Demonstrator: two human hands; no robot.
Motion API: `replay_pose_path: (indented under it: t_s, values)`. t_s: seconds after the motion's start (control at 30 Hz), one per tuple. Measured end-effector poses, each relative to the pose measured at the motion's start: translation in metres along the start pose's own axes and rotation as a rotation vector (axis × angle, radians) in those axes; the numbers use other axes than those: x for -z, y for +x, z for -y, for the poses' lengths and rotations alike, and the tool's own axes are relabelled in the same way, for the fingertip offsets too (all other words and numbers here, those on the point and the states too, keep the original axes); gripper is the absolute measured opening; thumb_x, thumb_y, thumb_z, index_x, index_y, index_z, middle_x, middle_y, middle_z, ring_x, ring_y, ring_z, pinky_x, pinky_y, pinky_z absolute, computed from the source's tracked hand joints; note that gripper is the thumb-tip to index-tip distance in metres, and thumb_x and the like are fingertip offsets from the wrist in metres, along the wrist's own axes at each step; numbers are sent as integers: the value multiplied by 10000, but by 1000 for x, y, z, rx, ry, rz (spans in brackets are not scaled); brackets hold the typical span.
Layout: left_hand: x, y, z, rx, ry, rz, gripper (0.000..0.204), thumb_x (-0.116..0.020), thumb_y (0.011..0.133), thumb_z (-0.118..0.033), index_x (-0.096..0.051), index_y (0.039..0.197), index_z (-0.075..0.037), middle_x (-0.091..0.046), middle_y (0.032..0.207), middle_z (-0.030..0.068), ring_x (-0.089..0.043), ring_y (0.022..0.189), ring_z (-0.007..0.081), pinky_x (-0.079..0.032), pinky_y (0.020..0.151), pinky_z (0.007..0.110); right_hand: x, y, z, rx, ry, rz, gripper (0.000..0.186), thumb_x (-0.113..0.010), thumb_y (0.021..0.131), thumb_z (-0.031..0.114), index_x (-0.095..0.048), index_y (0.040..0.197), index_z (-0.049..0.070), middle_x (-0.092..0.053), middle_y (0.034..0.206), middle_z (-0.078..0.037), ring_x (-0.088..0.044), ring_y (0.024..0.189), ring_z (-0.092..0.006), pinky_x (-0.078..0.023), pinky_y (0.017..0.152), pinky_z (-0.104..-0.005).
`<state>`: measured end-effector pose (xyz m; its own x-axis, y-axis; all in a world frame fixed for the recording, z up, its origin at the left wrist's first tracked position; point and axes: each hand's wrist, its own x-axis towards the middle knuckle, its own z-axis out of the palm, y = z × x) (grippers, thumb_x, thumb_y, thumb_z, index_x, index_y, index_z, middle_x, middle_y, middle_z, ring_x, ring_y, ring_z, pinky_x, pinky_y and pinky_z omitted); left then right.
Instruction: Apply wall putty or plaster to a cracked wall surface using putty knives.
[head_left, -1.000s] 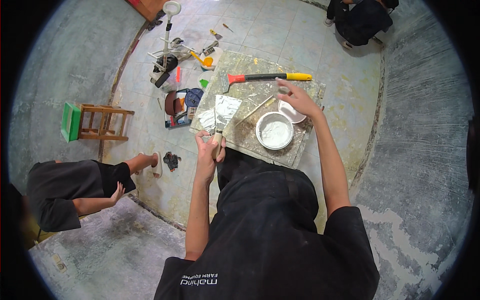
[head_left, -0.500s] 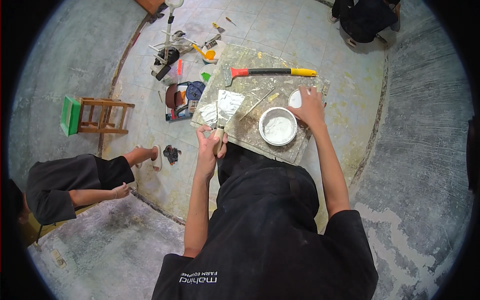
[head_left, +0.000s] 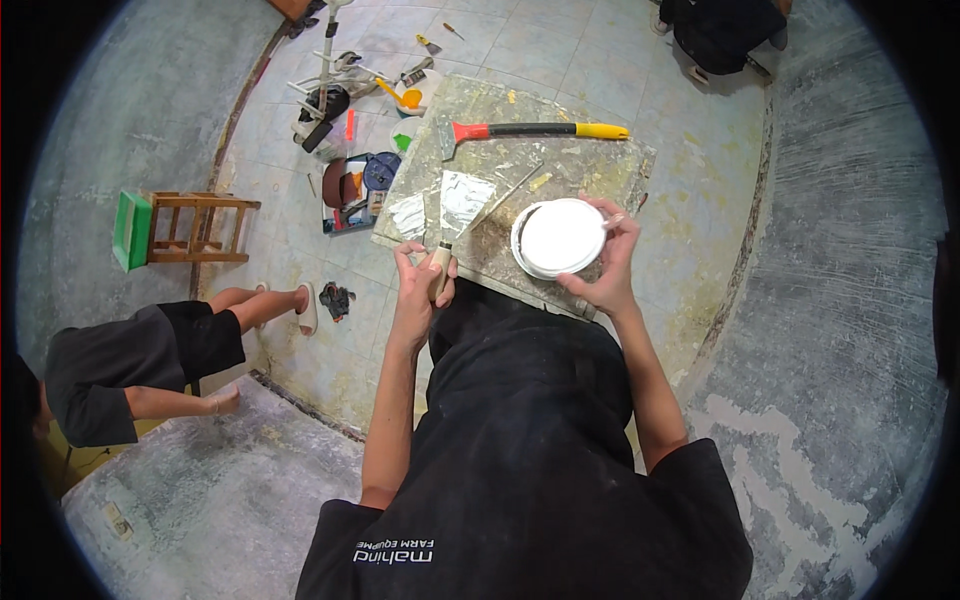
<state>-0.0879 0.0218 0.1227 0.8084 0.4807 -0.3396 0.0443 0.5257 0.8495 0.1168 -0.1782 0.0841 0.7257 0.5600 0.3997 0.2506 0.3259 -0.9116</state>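
My left hand (head_left: 423,292) is closed around the cream handle of a putty knife (head_left: 465,203) whose broad blade is smeared with white paste. A second paste-smeared blade (head_left: 408,216) shows beside it; its handle is hidden. My right hand (head_left: 608,262) grips the rim of a round white lid (head_left: 563,238), fingers at the far edge and thumb at the near side. The lid covers most of the white tub (head_left: 518,250), sitting off to its right, with the left rim uncovered. Both hands are over the near side of a stained board (head_left: 490,110).
A long-handled scraper (head_left: 540,130) and a thin stick (head_left: 515,190) lie on the board. A tool tray (head_left: 345,225), a white stand (head_left: 325,70) and a wooden stool (head_left: 200,228) are at left. One person (head_left: 110,370) is at left, another (head_left: 725,35) at far right.
My right hand has lifted the lid from the board beside the tub and brought it left over the tub's opening. My left hand keeps its hold on the putty knife.
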Motion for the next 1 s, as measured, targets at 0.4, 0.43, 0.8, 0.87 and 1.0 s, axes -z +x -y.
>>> replay_pose_path:
  t_s: [0.4,0.43,0.8,0.87,1.0]
  values:
    - [-8,3,0,4,-5,20,301,-484,991,-202,-266,1199,-191,-537,933,80,-391,562,79,-328,526,212,4,-13,27,-85,-722,248,878,-883,671,255,-391,1368,45,-434,1473,-214,-384,1410,-396,-317,1149,-511]
    - [-7,2,-1,-3,-13,26,309,-486,1001,-200,-255,1204,-174,-538,918,82,-392,563,79,-334,530,208,2,-8,32,-52,-789,287,872,-876,675,273,-422,1389,61,-426,1488,-196,-371,1416,-394,-306,1153,-505]
    - [-1,-3,4,-9,-26,-2,277,-476,1009,-182,-261,1184,-179,-546,916,84,-401,561,80,-332,521,205,-37,25,58,-163,-1148,580,795,-880,668,276,-557,1388,179,-431,1494,-186,-418,1377,-351,-367,1120,-477]
    - [0,-2,6,-7,-30,-19,275,-475,1011,-183,-261,1182,-179,-547,917,84,-402,560,82,-332,520,203,-41,36,57,-232,-1141,660,806,-902,623,248,-583,1360,188,-478,1434,-183,-474,1312,-344,-429,1067,-453]
    - [0,2,15,-9,-27,-4,290,-485,993,-199,-272,1190,-205,-536,940,86,-400,560,75,-340,518,207,-44,48,67,-239,-1172,689,823,-914,590,252,-595,1345,183,-508,1386,-178,-504,1262,-344,-454,1037,-456]
